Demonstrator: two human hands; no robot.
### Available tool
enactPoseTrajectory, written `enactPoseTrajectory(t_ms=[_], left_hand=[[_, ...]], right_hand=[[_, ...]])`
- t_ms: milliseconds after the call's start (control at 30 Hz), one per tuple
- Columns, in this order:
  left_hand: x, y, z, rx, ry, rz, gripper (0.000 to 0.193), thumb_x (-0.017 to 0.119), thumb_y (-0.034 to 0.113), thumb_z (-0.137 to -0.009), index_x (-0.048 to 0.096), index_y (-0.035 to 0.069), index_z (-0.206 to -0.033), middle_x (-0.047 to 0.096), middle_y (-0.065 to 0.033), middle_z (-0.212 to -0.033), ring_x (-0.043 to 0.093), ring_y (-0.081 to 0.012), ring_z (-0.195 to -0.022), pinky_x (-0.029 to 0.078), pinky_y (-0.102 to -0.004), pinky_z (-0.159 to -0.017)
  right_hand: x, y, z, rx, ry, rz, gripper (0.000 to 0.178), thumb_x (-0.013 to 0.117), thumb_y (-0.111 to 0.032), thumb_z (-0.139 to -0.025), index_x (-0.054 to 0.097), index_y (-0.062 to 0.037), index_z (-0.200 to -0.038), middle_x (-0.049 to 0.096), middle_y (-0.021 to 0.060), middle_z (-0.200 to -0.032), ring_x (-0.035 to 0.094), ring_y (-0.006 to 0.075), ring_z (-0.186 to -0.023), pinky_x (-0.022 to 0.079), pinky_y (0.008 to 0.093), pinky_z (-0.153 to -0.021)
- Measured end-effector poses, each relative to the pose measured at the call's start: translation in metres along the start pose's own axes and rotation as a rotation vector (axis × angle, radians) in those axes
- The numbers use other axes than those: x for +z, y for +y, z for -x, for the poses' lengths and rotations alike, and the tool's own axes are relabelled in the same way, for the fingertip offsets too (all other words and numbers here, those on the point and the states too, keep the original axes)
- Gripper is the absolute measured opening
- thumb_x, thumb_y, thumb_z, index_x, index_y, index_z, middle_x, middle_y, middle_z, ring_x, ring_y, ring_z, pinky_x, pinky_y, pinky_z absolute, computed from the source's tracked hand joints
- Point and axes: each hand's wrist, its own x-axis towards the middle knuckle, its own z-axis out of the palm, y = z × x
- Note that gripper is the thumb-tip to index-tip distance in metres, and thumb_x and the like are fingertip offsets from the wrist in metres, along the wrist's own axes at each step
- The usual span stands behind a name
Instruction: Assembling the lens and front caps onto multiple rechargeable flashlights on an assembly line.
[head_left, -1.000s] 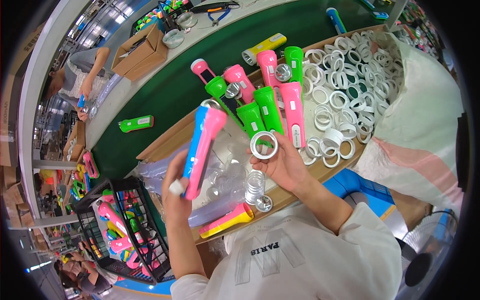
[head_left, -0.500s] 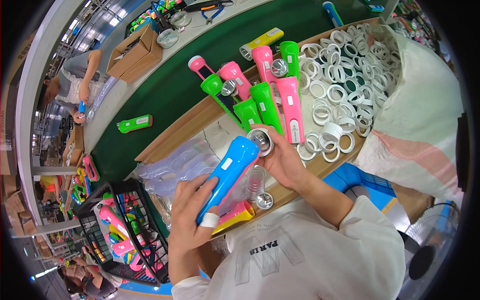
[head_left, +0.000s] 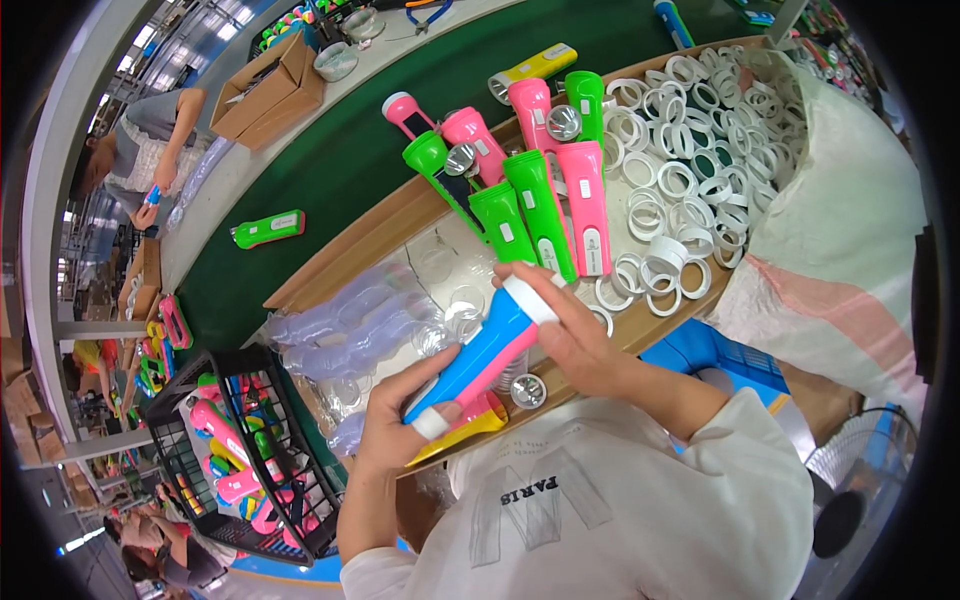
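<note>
A blue-and-pink flashlight (head_left: pixel 475 345) is tilted up in front of me, its wide head toward upper right. My left hand (head_left: pixel 388 405), with white tape round its thumb, is closed on the lower end of the flashlight body. The fingers of my right hand (head_left: pixel 575 335) grip a white ring (head_left: pixel 530 298) seated round the flashlight's head. Just beyond my hands, several green flashlight bodies (head_left: pixel 540 215) and pink flashlight bodies (head_left: pixel 584 200) lean in a cardboard tray (head_left: pixel 350 240). A loose silver reflector (head_left: pixel 528 391) lies below the flashlight, beside a yellow-and-pink flashlight body (head_left: pixel 470 425).
Loose white rings (head_left: pixel 690 180) fill the tray's right part, next to a white sack (head_left: pixel 840 230). Clear plastic pieces (head_left: pixel 360 325) lie left. A black crate (head_left: pixel 170 405) of flashlights stands lower left. A green flashlight (head_left: pixel 268 230) lies on the green surface; a co-worker (head_left: pixel 165 150) sits beyond.
The white ring and reflector, held beside the flashlight's open head by my right hand, are now against it; the ring encircles the head. The flashlight has rolled, showing more of its pink side.
</note>
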Motion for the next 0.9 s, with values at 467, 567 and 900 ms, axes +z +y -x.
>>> enactPoseTrajectory(t_ms=[467, 567, 900], left_hand=[[0.0, -0.001, 0.012, 0.309, -0.24, 0.012, 0.048, 0.078, 0.01, -0.07, 0.065, 0.002, -0.116, 0.064, -0.0212, -0.115, 0.065, -0.0315, -0.102, 0.05, -0.0375, -0.088], [0.019, 0.01, -0.007, 0.533, -0.002, -0.851, 0.044, 0.075, 0.007, -0.071, 0.065, 0.008, -0.114, 0.062, -0.0194, -0.115, 0.066, -0.0329, -0.09, 0.055, -0.0343, -0.069], [0.027, -0.014, -0.009, 0.48, 0.087, -0.486, 0.05, 0.075, 0.011, -0.075, 0.06, 0.004, -0.122, 0.06, -0.021, -0.121, 0.063, -0.0325, -0.105, 0.052, -0.036, -0.085]], right_hand=[[0.002, -0.062, 0.004, -0.512, 0.026, 0.281, 0.042, 0.041, -0.033, -0.099, 0.054, -0.0002, -0.122, 0.058, 0.0182, -0.119, 0.056, 0.0335, -0.109, 0.046, 0.043, -0.091], [-0.006, -0.012, -0.021, 0.394, 0.088, -0.311, 0.04, 0.04, -0.032, -0.1, 0.055, -0.001, -0.12, 0.06, 0.0122, -0.11, 0.057, 0.0203, -0.104, 0.046, 0.0334, -0.089], [-0.013, -0.021, -0.02, 0.066, 0.044, -0.027, 0.045, 0.038, -0.032, -0.099, 0.047, 0.0, -0.128, 0.056, 0.0153, -0.119, 0.055, 0.0213, -0.105, 0.043, 0.0345, -0.093]])
